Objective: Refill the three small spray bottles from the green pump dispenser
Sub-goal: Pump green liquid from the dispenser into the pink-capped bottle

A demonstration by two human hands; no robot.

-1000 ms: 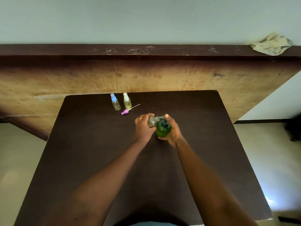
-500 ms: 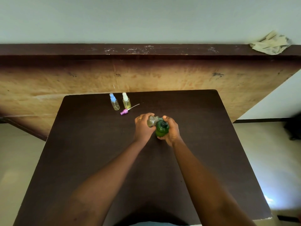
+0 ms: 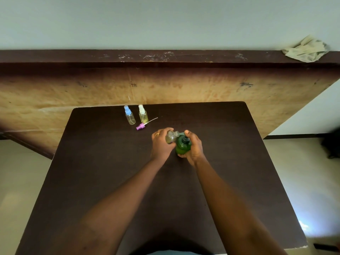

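Three small spray bottles are in view, with one green dispenser (image 3: pixel 182 147) and one loose pink spray head (image 3: pixel 141 126). Two of the bottles stand upright side by side near the far edge of the dark surface (image 3: pixel 103 162). The blue-capped bottle (image 3: pixel 129 116) is on the left and the white-capped bottle (image 3: pixel 143 115) is just to its right; whether they touch cannot be told.

The third bottle (image 3: pixel 171 137), uncapped, is tilted in the left hand (image 3: pixel 161 145), whose fingers are curled round it. Its open neck meets the dispenser's spout. A ring (image 3: pixel 157 134) sits on one left finger. The right hand (image 3: pixel 195 147) grips the dispenser's body from the right, with its forefinger laid on the pump head. Whether the dispenser's base rests on the surface cannot be told.

The spray head lies on its side just in front of the white-capped bottle, between the standing pair and the left hand, with its thin tube pointing away to the right.

Behind the surface a worn tan board (image 3: pixel 202 89) rises to a dark ledge (image 3: pixel 73 56), with one crumpled cloth (image 3: pixel 306 49) at the ledge's right end.

The hands work past the middle of the surface, well apart from its left and right edges. Both forearms cross the near half, and pale floor (image 3: pixel 303 172) shows beyond either side.
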